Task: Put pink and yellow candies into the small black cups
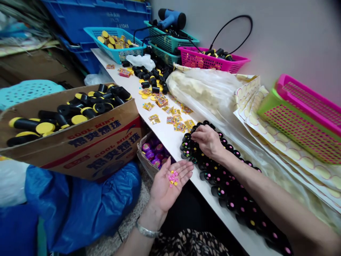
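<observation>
My left hand (170, 183) is palm up and open, its fingers stretched out flat. Several small pink and yellow pellets (173, 177) rest loose on the palm. Over the far end of a block of black containers (226, 181), my right hand (206, 140) is closed with fingertips pinched together; whatever is between them is hidden. The black containers stand close together in rows on the white table (210, 209). Pink or yellow dots show in many of them. Small yellow printed packets (179, 126) lie just beyond the right hand.
At left stands a cardboard box (106, 145) of black tubes with yellow caps. A smaller box (145, 160) of purple round items sits below the table edge. Behind are a blue basket (119, 53), a pink basket (213, 62), a plastic bag (202, 89) and label sheets (287, 142).
</observation>
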The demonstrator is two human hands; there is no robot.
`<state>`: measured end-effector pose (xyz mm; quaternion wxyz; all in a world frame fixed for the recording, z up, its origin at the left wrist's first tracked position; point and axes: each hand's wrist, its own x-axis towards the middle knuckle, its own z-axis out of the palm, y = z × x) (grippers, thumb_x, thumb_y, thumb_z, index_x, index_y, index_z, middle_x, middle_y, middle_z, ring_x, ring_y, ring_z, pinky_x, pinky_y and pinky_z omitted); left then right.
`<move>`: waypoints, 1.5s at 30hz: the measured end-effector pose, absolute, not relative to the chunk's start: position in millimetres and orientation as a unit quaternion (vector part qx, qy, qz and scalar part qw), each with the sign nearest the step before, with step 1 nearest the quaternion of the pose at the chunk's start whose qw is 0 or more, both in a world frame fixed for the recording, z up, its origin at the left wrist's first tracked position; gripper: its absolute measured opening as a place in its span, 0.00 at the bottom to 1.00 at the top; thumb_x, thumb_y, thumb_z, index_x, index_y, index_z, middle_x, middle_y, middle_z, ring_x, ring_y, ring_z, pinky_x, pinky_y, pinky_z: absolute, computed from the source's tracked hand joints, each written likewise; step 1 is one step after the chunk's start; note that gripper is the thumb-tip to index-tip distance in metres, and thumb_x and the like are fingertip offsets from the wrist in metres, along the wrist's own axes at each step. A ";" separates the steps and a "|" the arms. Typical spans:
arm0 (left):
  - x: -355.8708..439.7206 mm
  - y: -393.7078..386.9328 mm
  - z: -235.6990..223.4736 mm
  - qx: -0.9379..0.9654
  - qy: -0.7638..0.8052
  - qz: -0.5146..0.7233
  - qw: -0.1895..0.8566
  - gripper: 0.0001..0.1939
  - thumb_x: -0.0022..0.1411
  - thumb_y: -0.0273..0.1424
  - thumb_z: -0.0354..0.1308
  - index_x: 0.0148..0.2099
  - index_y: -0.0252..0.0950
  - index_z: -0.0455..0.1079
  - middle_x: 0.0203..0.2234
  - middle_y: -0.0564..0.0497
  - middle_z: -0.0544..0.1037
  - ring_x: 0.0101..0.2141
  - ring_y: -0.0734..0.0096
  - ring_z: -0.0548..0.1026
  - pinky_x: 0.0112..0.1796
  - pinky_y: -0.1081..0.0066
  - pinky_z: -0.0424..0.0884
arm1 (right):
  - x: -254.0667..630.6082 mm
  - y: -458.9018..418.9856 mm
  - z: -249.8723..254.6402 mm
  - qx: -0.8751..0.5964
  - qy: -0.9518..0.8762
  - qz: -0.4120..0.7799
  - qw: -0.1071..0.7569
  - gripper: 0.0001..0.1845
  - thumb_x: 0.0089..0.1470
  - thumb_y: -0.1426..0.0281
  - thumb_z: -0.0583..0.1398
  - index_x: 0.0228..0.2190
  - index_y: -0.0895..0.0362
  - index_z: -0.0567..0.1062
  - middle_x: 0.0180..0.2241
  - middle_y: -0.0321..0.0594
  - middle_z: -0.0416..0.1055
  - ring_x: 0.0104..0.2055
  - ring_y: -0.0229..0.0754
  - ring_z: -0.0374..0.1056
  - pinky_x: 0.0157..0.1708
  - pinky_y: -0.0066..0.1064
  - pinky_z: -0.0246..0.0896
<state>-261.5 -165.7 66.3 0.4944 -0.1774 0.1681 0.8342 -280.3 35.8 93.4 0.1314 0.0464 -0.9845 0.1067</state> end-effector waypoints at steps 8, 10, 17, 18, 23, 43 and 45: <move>-264.1 -164.9 58.0 -0.177 0.178 0.830 0.498 0.18 0.60 0.35 0.47 0.41 0.24 0.69 0.42 0.35 0.73 0.45 0.59 0.70 0.48 0.63 0.63 | -308.8 43.3 88.2 0.070 -0.996 0.047 0.026 0.15 0.54 0.68 0.51 0.23 0.55 0.75 0.28 0.40 0.66 0.34 0.41 0.55 0.32 0.31 0.46; -264.8 -164.0 56.7 -0.176 0.177 0.829 0.501 0.19 0.60 0.35 0.47 0.41 0.24 0.69 0.41 0.35 0.73 0.45 0.59 0.70 0.48 0.63 0.64 | -309.4 42.2 89.9 0.077 -0.996 0.043 0.015 0.15 0.54 0.68 0.51 0.22 0.55 0.74 0.28 0.40 0.66 0.34 0.40 0.55 0.33 0.31 0.46; -267.2 -164.1 56.4 -0.184 0.182 0.825 0.502 0.19 0.61 0.35 0.46 0.40 0.24 0.69 0.41 0.35 0.73 0.45 0.59 0.70 0.49 0.63 0.63 | -314.3 36.0 94.8 0.085 -0.996 0.012 -0.001 0.14 0.54 0.68 0.51 0.21 0.57 0.72 0.29 0.41 0.68 0.35 0.41 0.56 0.33 0.32 0.44; -267.5 -164.3 56.5 -0.185 0.182 0.824 0.503 0.19 0.61 0.36 0.46 0.40 0.24 0.69 0.41 0.35 0.73 0.45 0.60 0.70 0.49 0.63 0.63 | -314.8 34.9 95.0 0.084 -0.996 0.007 -0.004 0.14 0.53 0.68 0.51 0.21 0.57 0.72 0.29 0.41 0.68 0.35 0.41 0.56 0.32 0.32 0.44; -268.1 -164.6 56.8 -0.182 0.181 0.824 0.505 0.19 0.60 0.36 0.47 0.40 0.24 0.69 0.41 0.36 0.73 0.45 0.60 0.70 0.48 0.63 0.63 | -315.6 30.2 94.5 0.065 -0.998 0.000 -0.018 0.13 0.52 0.69 0.52 0.21 0.57 0.72 0.30 0.41 0.69 0.36 0.42 0.58 0.31 0.32 0.44; -256.6 -165.9 70.1 -0.115 0.098 0.856 0.495 0.29 0.61 0.45 0.41 0.48 0.23 0.64 0.41 0.35 0.72 0.45 0.59 0.69 0.47 0.61 0.62 | -225.8 -10.9 110.7 0.132 -0.947 0.285 0.062 0.10 0.53 0.73 0.52 0.30 0.55 0.74 0.26 0.38 0.64 0.31 0.37 0.59 0.30 0.30 0.53; -254.6 -165.2 72.1 -0.099 0.084 0.859 0.495 0.29 0.61 0.45 0.39 0.48 0.23 0.64 0.38 0.38 0.73 0.41 0.63 0.70 0.46 0.63 0.63 | -217.4 -21.9 106.5 0.156 -0.956 0.241 0.060 0.10 0.53 0.73 0.52 0.32 0.55 0.73 0.27 0.39 0.64 0.31 0.38 0.57 0.31 0.32 0.52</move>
